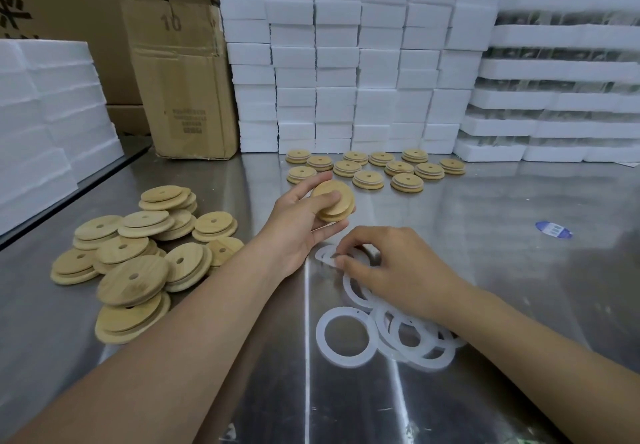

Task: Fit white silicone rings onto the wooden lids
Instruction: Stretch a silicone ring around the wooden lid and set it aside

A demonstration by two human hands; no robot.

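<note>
Left hand gripped one wooden lid, thumb across the top face, fingers under the rim, held clear of the steel table. Right hand, at 5 o'clock of it and apart from it, pinched the band of a white silicone ring on the table. Loose rings lay at 6 o'clock, bare lids were heaped at 9, and ringed lids sat in rows at 12. The ring looked thin, floppy, light and likely stretchy and tacky, so best pinched at the band. The lid looked stiff, light and smooth, so best held by the rim.
</note>
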